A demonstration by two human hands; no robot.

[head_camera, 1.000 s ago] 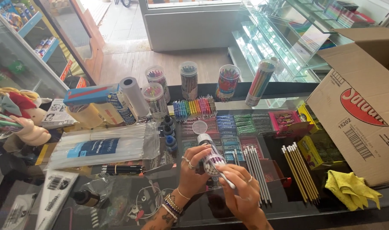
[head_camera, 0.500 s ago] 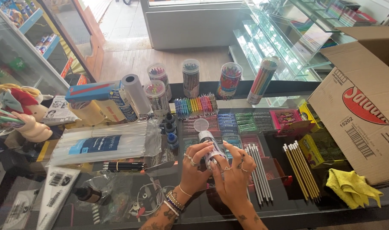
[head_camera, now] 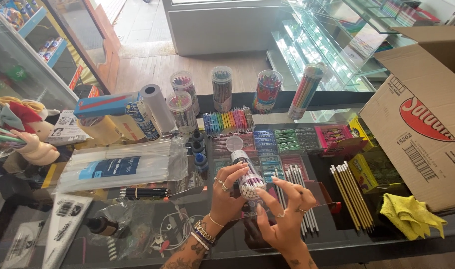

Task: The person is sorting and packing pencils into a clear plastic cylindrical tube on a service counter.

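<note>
Head view looks down on a glass worktop [head_camera: 138, 234] crowded with stationery. Biggest of all is the open cardboard box [head_camera: 422, 114] at the right edge, with a crumpled yellow cloth [head_camera: 412, 215] lying just in front of it. On the left sits a long clear bag of white sticks [head_camera: 120, 165], and behind it a blue box [head_camera: 108, 104] with a white paper roll [head_camera: 156, 106] leaning beside it. Along the far edge stand five clear tubs of coloured pens [head_camera: 222, 88] and pencils. A row of bright markers [head_camera: 226, 120] lies in front of them, then flat packs in blue, green and pink. A fan of yellow pencils [head_camera: 351, 193] lies near the box, and white pencils [head_camera: 296, 175] lie loose just right of the hands. Three small ink bottles [head_camera: 199, 153] stand in a line near the bag, and a bundle of black pens [head_camera: 144, 192] lies below it.

At the near edge, the left hand [head_camera: 226, 192] is wrapped around a clear tube [head_camera: 248, 174] tilted toward the viewer, its open mouth packed with white pencil ends. The tube's round lid [head_camera: 234, 143] lies on the glass just behind it. The right hand [head_camera: 286, 215] is spread, fingers loosely open, fingertips at the tube's mouth, touching the pencil ends, gripping nothing that I can see.
</note>
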